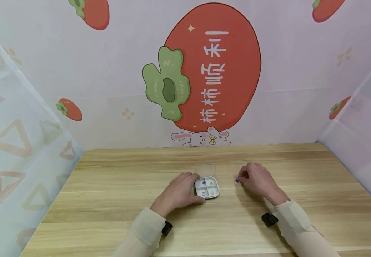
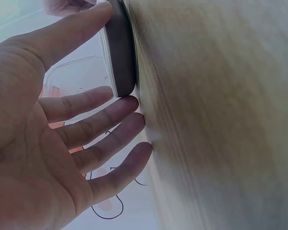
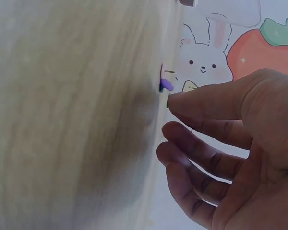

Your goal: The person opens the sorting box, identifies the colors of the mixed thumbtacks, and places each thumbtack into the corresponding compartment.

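Observation:
A small white case (image 1: 217, 192) with four compartments sits on the table, its clear lid (image 1: 208, 169) folded back behind it. Small round pieces, some green and one yellowish, lie in the compartments. My left hand (image 1: 180, 191) holds the case from the left, thumb at the near edge and fingertips at the far side; the dark outer wall (image 2: 121, 52) shows in the left wrist view. To the right, my right hand (image 1: 257, 179) pinches a tiny green piece (image 3: 168, 101), mostly hidden by the thumb. Beside those fingertips lies a purple piece (image 3: 166, 85) with a thin pin, like a stud earring.
The wood-grain table (image 1: 108, 214) meets a printed cloth backdrop (image 1: 114, 71) at its far edge, and cloth walls stand at both sides. A black wrist camera (image 1: 270, 219) hangs below the right cuff, another (image 1: 166, 228) below the left cuff.

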Available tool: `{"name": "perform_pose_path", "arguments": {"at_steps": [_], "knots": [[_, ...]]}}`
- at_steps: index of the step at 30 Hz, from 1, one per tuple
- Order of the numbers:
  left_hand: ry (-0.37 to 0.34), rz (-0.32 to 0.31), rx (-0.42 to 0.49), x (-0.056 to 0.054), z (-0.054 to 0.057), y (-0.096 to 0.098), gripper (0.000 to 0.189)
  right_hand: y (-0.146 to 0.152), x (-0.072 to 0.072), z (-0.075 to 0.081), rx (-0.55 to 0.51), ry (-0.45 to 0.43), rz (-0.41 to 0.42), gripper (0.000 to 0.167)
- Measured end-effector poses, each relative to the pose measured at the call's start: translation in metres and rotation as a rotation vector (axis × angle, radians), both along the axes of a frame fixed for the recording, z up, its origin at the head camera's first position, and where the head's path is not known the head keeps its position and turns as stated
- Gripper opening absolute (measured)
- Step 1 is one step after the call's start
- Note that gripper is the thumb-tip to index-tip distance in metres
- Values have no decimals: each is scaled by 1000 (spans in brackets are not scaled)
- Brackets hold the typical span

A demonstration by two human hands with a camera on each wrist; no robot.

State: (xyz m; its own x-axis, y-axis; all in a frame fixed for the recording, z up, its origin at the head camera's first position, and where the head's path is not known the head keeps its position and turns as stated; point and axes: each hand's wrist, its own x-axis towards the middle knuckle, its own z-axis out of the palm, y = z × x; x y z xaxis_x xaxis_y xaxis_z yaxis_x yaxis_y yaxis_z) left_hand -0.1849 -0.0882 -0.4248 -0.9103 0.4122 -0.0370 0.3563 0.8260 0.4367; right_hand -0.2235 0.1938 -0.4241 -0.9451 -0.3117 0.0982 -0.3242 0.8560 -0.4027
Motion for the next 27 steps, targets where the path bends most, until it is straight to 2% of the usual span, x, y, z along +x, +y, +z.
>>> {"name": "perform_pose_path", "arguments": {"at_steps": [15,22,27], "knots": [[-6,-1,7,0,1,1,71,-4,5,13,-94,-11,10,9],[5,0,3,1,1,1,71,-6,6,15,-161,-19,63,9],[16,-2,-3,0,-1,1,70,-8,8,17,-250,-64,123,7]]}}
